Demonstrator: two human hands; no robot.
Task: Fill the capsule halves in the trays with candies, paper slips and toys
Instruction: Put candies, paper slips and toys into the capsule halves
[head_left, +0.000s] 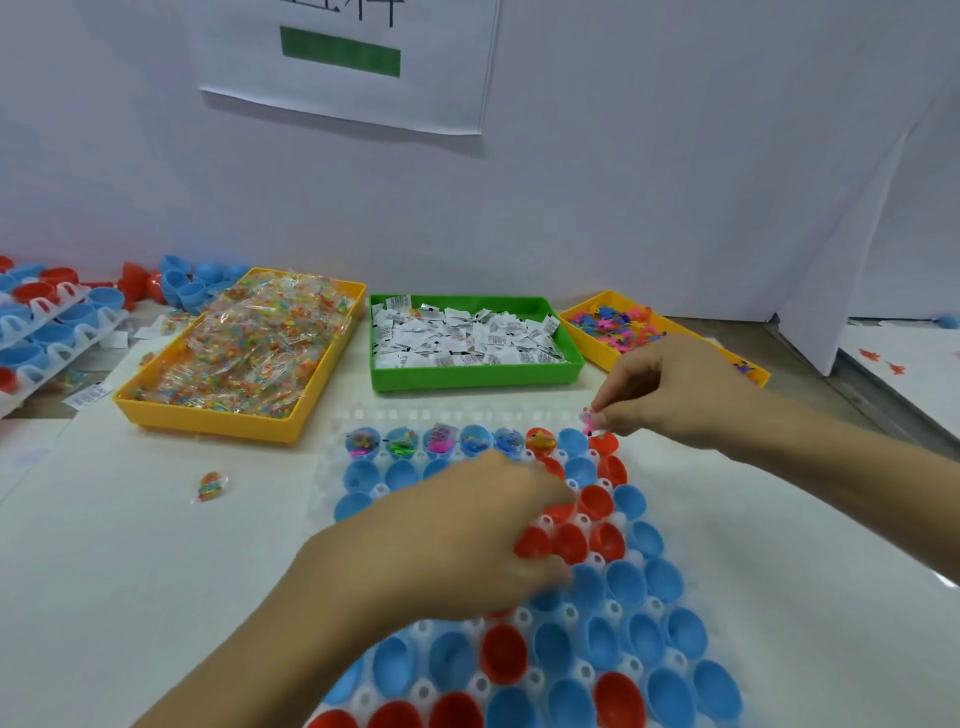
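A white tray (613, 608) holds rows of blue and red capsule halves (626, 582). Several halves in the far row (400, 441) hold candy, a slip and a toy; the two at its right end look empty. My right hand (670, 392) pinches a small pink toy (588, 422) just above the far right red half (603, 444). My left hand (467, 535) lies over the tray's middle rows, fingers curled and blurred; what it holds is hidden.
At the back stand a yellow bin of candy packets (244, 353), a green bin of paper slips (467, 338) and a yellow bin of small toys (623, 325). One loose candy packet (210, 486) lies left of the tray. Stacked trays of capsule halves (47, 322) sit far left.
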